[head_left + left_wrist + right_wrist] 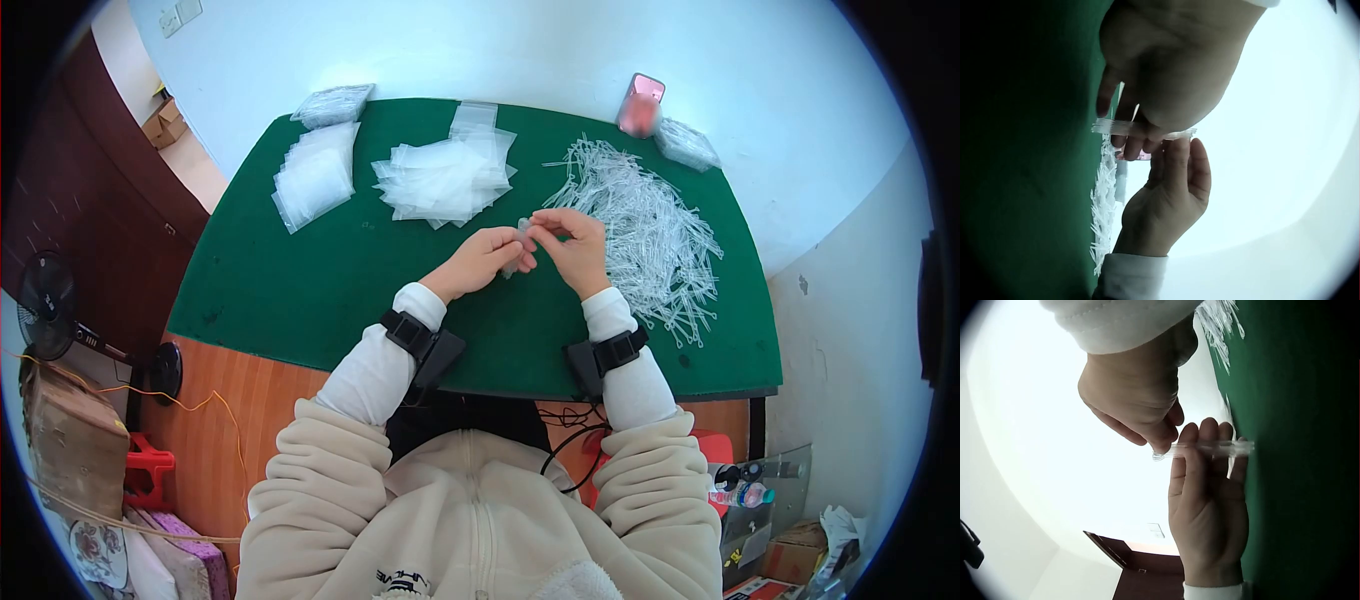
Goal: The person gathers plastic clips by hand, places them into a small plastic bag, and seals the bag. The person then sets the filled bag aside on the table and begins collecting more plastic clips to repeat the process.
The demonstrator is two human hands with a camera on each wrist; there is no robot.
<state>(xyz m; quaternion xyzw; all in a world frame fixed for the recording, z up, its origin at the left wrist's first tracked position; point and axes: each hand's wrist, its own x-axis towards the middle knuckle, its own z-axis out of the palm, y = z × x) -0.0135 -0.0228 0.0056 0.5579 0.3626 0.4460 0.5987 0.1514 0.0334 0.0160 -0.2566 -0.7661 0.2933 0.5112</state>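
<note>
A small bundle of thin clear plastic sticks (1232, 448) lies across the fingers of my left hand (480, 262), whose thumb presses it against them. In the right wrist view its looped ends stick out beyond the thumb. My right hand (578, 250) pinches the bundle at that end between thumb and fingertips, as the left wrist view also shows. Both hands meet over the near middle of the green table (330, 290). Right of them spreads a big heap of similar clear sticks (645, 230) with looped ends.
Flat clear plastic bags (445, 175) are piled at the table's middle back, and a fanned stack of bags (318, 175) lies to the left. Wrapped packs (335, 105) stand at the back corners. A phone (641, 102) leans on the wall at the back right.
</note>
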